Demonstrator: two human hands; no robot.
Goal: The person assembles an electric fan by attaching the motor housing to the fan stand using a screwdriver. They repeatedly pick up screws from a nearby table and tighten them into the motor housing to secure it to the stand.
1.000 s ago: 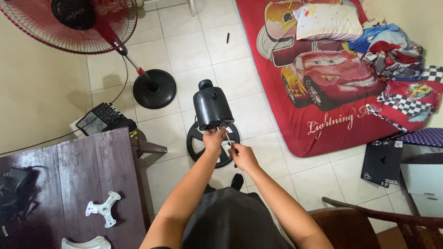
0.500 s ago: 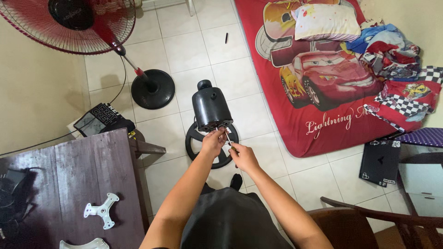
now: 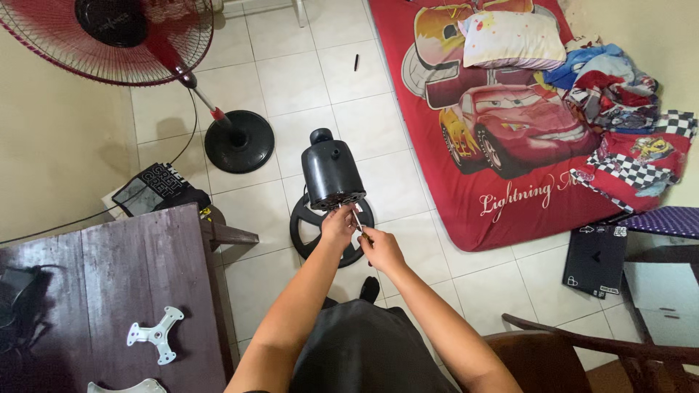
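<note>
A black fan motor housing (image 3: 331, 172) stands over its round black base (image 3: 309, 231) on the tiled floor. My left hand (image 3: 338, 225) pinches at the housing's near face, fingers closed on a small part there that I cannot make out. My right hand (image 3: 381, 249) holds a thin screwdriver (image 3: 359, 220) whose shaft points up to the same face of the housing. Both hands are close together just below the motor.
A red standing fan (image 3: 127, 33) with round black base (image 3: 239, 141) stands at upper left. A dark wooden table (image 3: 102, 284) at lower left carries a white cross-shaped bracket (image 3: 154, 334). A red mattress (image 3: 502, 124) lies at right, a wooden chair (image 3: 582, 349) at lower right.
The view has shifted slightly left. My hands stay at the motor's near face with almost no movement.
</note>
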